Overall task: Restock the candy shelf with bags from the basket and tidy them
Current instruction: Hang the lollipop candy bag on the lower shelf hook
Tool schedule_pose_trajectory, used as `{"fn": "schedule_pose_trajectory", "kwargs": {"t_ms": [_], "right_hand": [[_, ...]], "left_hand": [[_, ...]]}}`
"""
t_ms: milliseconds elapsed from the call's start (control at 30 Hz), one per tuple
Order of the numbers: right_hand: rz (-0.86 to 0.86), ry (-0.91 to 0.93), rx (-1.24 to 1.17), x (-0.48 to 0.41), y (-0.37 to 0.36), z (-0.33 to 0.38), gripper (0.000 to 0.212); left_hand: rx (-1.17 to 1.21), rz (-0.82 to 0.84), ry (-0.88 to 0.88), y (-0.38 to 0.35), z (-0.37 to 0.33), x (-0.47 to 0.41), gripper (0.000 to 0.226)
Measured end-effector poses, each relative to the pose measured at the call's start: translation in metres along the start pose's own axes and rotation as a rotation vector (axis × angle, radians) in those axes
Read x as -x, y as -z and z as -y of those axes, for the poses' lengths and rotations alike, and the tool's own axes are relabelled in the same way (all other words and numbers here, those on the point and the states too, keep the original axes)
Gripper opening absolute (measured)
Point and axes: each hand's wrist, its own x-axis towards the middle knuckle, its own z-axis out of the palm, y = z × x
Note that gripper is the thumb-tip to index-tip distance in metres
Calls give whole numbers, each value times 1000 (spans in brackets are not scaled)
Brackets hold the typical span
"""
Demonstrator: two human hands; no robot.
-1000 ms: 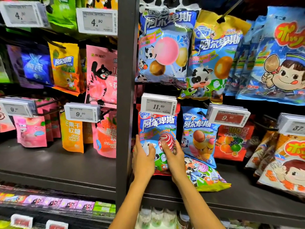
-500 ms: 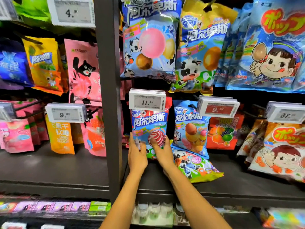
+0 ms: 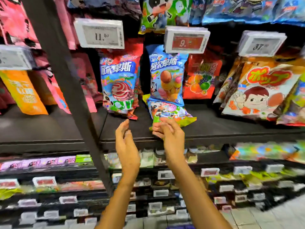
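A red-and-blue lollipop bag (image 3: pixel 120 86) hangs upright under the 11.80 price tag (image 3: pixel 100 33), and neither hand touches it. My left hand (image 3: pixel 126 139) hovers below it in front of the shelf edge, fingers straight and empty. My right hand (image 3: pixel 170 131) is beside it with loosely bent fingers at the near corner of a green candy bag (image 3: pixel 170 111) that lies flat on the shelf (image 3: pixel 222 128). Motion blur hides whether those fingers touch the bag. A light-blue cone-candy bag (image 3: pixel 166 75) hangs just behind the green one.
A dark upright post (image 3: pixel 66 80) stands left of the lollipop bag. Orange and pink bags (image 3: pixel 24 93) hang further left. A fruit-candy bag (image 3: pixel 201 76) and cartoon-child bags (image 3: pixel 260 93) fill the right. Lower shelves hold small packs and rows of price tags (image 3: pixel 165 175).
Both hands have let go of the lollipop bag and pulled back and down to the shelf's front edge. The view has moved closer and tilted down.
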Motion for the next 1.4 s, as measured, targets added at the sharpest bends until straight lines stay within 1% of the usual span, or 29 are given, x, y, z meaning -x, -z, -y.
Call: {"fn": "schedule_pose_trajectory", "kwargs": {"t_ms": [100, 233, 300, 367, 467, 567, 667, 767, 833, 867, 933, 1000, 1067, 1133, 1167, 1233, 1267, 1300, 1367, 1400], "right_hand": [[-6, -58, 54, 22, 48, -21, 21], [-50, -250, 152, 49, 126, -65, 24], [-66, -351, 182, 63, 171, -92, 23], [-79, -455, 204, 81, 220, -120, 22], [-107, -619, 253, 108, 292, -159, 29], [-131, -816, 230, 131, 355, -206, 37], [-161, -929, 260, 153, 401, -256, 41], [-145, -982, 342, 179, 440, -316, 42], [-177, -981, 425, 192, 457, -357, 39], [-167, -1024, 449, 197, 464, -377, 35], [-105, -1130, 475, 208, 475, -417, 33], [-52, -1172, 520, 216, 485, -457, 32], [-3, -1191, 577, 220, 491, -499, 27], [19, -1150, 655, 219, 491, -535, 26], [37, -1148, 678, 219, 490, -556, 25], [34, -1186, 669, 221, 483, -591, 18], [32, -1174, 711, 222, 480, -607, 17], [26, -1165, 755, 221, 476, -616, 21], [11, -1171, 743, 223, 468, -637, 34], [45, -1190, 733, 224, 465, -647, 39]], "left_hand": [[-40, 23, -27, 3, 17, 46, 25], [-139, 100, 93, -1, 60, 116, 21], [-197, 149, 207, -2, 89, 158, 18], [-280, 187, 345, -2, 120, 208, 21], [-420, 211, 545, -2, 165, 282, 26], [-483, 243, 714, -1, 209, 346, 29], [-556, 267, 851, 10, 252, 390, 26], [-618, 306, 1001, 26, 300, 424, 17], [-689, 350, 1029, 35, 332, 440, 19], [-696, 331, 1027, 39, 350, 448, 20], [-732, 312, 1041, 46, 386, 464, 26], [-754, 299, 1072, 53, 421, 476, 34], [-693, 262, 1140, 60, 460, 486, 36], [-667, 235, 1190, 67, 494, 492, 33], [-662, 250, 1201, 72, 510, 495, 32], [-690, 318, 1190, 82, 539, 502, 35], [-702, 337, 1191, 86, 552, 503, 36], [-713, 341, 1197, 88, 561, 505, 35], [-754, 300, 1189, 92, 574, 508, 34], [-779, 278, 1175, 94, 579, 507, 34]]}}
